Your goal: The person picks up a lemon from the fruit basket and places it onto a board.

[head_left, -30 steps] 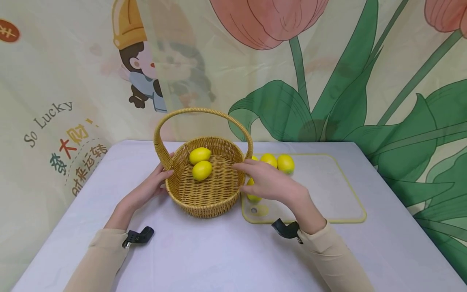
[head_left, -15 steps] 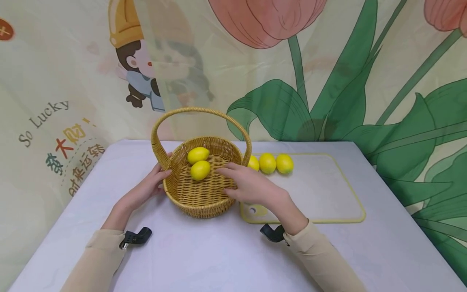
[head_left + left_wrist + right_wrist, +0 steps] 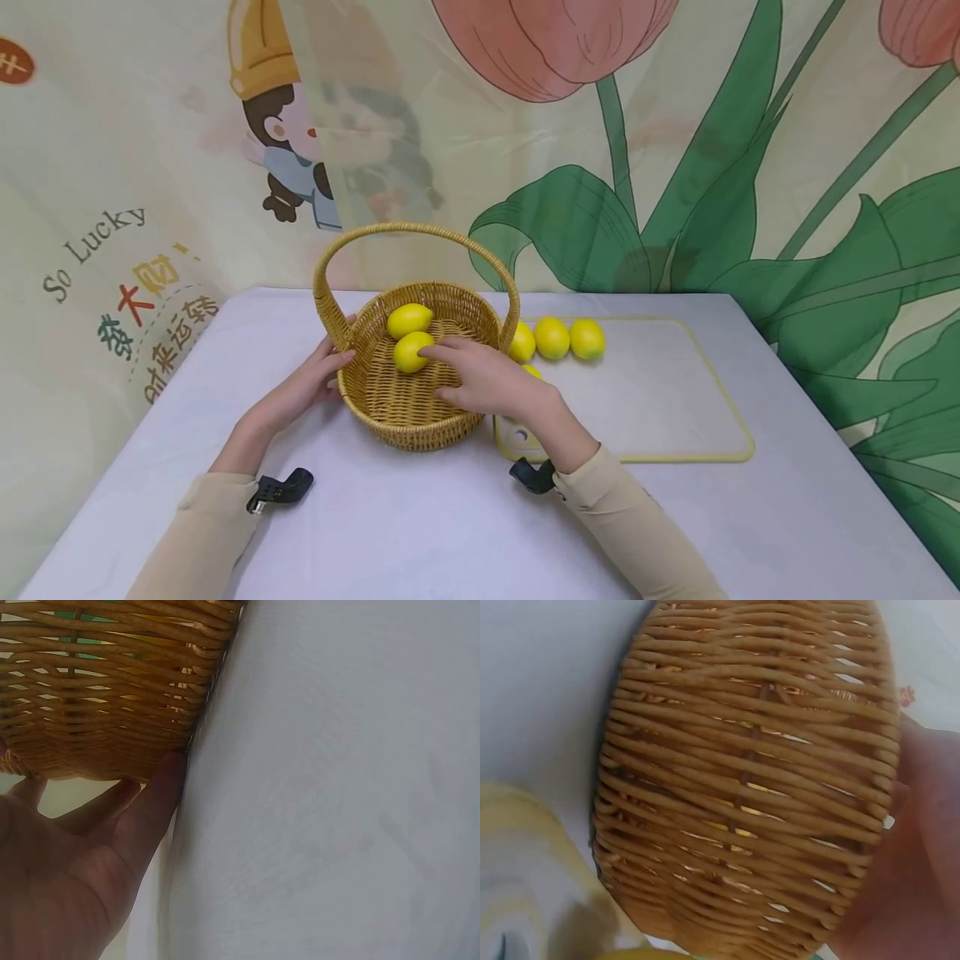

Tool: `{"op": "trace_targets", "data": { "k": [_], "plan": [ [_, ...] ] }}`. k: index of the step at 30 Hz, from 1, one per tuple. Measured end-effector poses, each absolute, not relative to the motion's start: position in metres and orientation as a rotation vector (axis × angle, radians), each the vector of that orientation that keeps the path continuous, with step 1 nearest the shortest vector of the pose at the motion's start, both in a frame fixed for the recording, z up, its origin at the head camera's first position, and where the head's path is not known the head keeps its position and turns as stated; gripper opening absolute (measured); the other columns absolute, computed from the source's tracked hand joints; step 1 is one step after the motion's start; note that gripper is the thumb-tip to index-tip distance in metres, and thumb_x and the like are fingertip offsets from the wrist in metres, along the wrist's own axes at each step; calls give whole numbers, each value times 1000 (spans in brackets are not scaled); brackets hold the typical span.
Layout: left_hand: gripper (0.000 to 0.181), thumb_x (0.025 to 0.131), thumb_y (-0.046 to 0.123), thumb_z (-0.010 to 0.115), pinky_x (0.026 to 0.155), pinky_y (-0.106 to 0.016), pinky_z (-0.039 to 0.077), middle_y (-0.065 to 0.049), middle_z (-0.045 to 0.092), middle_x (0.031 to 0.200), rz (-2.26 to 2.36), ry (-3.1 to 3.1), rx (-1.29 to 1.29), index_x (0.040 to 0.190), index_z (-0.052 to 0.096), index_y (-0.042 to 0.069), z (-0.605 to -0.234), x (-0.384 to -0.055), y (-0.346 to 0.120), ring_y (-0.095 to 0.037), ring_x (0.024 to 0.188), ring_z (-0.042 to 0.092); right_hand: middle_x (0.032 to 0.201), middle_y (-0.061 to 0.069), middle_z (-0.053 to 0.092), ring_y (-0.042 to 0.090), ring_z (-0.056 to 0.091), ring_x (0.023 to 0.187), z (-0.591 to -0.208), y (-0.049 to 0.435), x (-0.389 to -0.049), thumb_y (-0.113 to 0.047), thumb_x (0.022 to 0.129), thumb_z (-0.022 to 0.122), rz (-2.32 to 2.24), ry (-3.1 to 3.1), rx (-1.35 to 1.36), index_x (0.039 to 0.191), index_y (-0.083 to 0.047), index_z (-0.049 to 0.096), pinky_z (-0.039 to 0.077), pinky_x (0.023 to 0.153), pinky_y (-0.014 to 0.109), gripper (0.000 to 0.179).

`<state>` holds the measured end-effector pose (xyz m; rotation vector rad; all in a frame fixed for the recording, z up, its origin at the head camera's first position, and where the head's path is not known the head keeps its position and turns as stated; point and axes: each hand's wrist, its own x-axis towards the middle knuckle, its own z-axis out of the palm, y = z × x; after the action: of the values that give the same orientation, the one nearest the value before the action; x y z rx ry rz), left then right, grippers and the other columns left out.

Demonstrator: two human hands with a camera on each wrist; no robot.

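A round wicker basket [image 3: 420, 435] with a tall arched handle stands on the white table. Two lemons lie inside it, a rear lemon [image 3: 409, 320] and a front lemon [image 3: 408, 354]. My left hand [image 3: 300, 390] rests against the basket's left side; the left wrist view has its extended fingers touching the woven wall [image 3: 97, 735]. Over the right rim reaches my right hand [image 3: 487, 379], its loosely bent fingers at the right end of the front lemon. In the right wrist view the basket's wall hides the fingertips, and part of the hand [image 3: 926, 847] shows beyond the rim.
A white cutting board [image 3: 660, 408] with a yellow edge lies right of the basket. Along its back left are three lemons [image 3: 552, 337] in a row; another lemon [image 3: 532, 371] is mostly hidden behind my right hand. A printed cloth [image 3: 555, 200] hangs behind the table.
My right hand has moved left from the basket's right rim to the front lemon inside. My left hand stays at the basket's side.
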<state>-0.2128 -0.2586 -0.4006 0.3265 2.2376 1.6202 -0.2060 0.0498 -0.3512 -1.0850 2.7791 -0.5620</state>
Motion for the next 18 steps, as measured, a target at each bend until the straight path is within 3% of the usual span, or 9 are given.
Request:
{"op": "trace_targets", "data": {
  "k": [4, 10, 18],
  "plan": [
    [66, 105, 47, 37, 116, -67, 24, -12, -2, 169, 1627, 2234, 314, 158, -4, 44, -402, -214, -259, -46, 151, 17, 153, 3, 46, 22, 49, 137, -356, 44, -212, -30, 94, 66, -555, 2770, -1066, 148, -27, 46, 45, 111, 43, 59],
    [66, 105, 48, 37, 115, -64, 29, -11, -2, 169, 1634, 2228, 319, 157, -3, 46, -405, -214, -258, -45, 150, 21, 156, 5, 42, 25, 44, 141, -364, 37, -222, -31, 93, 67, -556, 2773, -1048, 149, -28, 45, 42, 113, 44, 59],
    [66, 105, 50, 38, 116, -67, 22, -8, -3, 169, 1620, 2244, 297, 156, -3, 48, -403, -212, -259, -43, 152, 15, 160, 6, 34, 25, 34, 148, -366, 31, -228, -29, 92, 68, -607, 2772, -1059, 150, -26, 44, 41, 114, 45, 63]
  ]
}}
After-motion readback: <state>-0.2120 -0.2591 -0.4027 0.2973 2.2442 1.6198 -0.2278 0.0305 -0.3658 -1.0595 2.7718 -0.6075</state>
